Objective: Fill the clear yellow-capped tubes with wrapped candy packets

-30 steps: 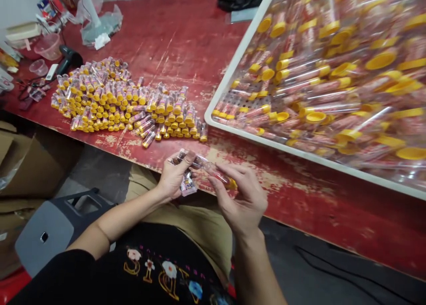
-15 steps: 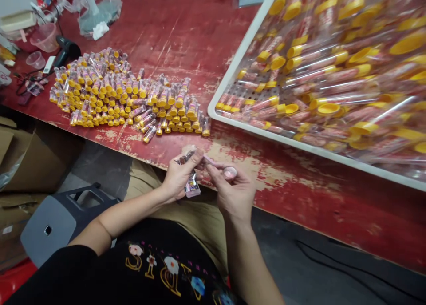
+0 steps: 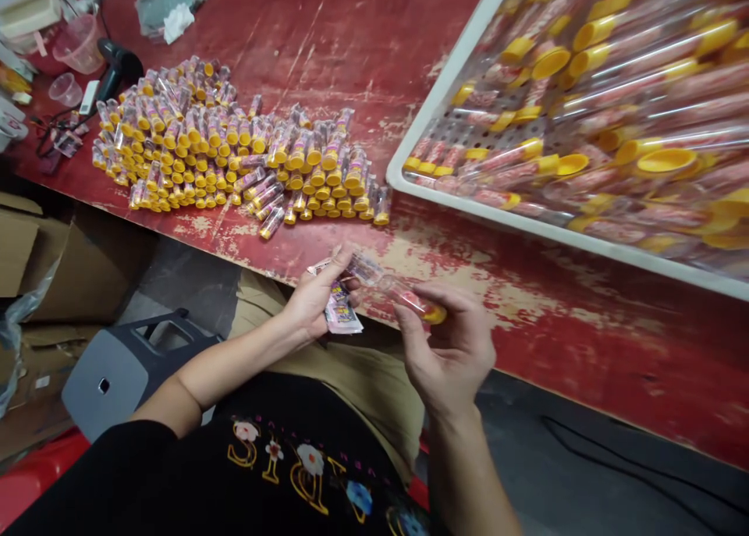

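Red, worn paint covers the tabletop [image 3: 333, 60], the broadest thing from where I stand, scuffed to pale patches near the person. On it, towards two o'clock from the hands, sits a big white-rimmed tray [image 3: 450, 66] heaped with loose clear tubes [image 3: 644, 122] in yellow caps; its rim seems to keep them from rolling off. Towards ten o'clock lies a pile of capped tubes [image 3: 199, 146], most with caps turned to the table's near edge, probably because lying alongside one another they stack steadily. Between those stores and the person's lap, the two hands work over the near edge, likely so both stocks stay within reach.

The right hand [image 3: 459, 349] has its thumb and fingers closed round a single tube [image 3: 417, 303], its yellow cap pointing towards four o'clock, which leaves the opposite end free. The left hand [image 3: 307, 306] is pinched on thin clear film [image 3: 366, 269] that slants to that free end, apparently to steady it; whether they touch I can't tell. Flat printed packets [image 3: 343, 310] hang from the same grip, perhaps kept there to be handy.
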A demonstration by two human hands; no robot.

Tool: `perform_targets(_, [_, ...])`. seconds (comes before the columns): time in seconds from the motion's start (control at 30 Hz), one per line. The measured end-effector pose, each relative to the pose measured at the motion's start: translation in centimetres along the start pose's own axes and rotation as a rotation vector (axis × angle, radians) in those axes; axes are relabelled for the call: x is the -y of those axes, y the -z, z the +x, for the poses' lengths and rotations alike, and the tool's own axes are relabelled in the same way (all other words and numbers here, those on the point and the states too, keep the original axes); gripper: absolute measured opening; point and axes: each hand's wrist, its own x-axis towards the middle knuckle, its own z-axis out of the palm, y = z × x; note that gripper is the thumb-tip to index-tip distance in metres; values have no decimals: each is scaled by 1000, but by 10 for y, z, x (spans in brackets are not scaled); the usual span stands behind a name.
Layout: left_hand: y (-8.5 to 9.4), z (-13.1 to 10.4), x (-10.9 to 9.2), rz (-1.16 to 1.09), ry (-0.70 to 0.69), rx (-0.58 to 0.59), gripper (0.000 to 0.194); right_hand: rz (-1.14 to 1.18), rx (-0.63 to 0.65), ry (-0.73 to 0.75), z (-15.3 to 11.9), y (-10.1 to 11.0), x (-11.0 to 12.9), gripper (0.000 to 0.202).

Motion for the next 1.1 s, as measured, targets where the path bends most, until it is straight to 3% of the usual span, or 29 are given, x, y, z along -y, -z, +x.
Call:
perform_targets(0.13, [3, -2, 6, 21, -47, 48, 43, -191, -14, 242, 6, 2, 2, 40])
perform_targets(0.2, [5, -4, 9, 44, -111, 104, 49, -254, -18, 277, 6, 4, 6, 50])
perform_targets(0.33, [7, -8, 9, 103, -218, 238, 62, -92, 195, 70, -1, 6, 15, 55])
perform_targets(0.4, [6, -10, 9, 125, -230, 269, 66, 66, 229, -28, -4, 4, 17, 56])
perform_targets(0.53, [6, -14, 10, 190, -191, 295, 77, 127, 28, -49, -1, 1, 18, 52])
perform_targets(0.67, [8, -16, 12, 229, -231, 277, 75, -5, 57, 59, 5, 2, 21, 48])
perform_targets(0.73, [9, -17, 13, 242, -259, 263, 73, -43, 13, 71, 5, 1, 23, 45])
perform_targets(0.93, [8, -19, 18, 285, -322, 243, 66, -87, -201, -40, -5, -10, 22, 25])
perform_targets(1.1, [8, -17, 19, 319, -357, 284, 49, -39, -275, -189, -6, -12, 14, 19])
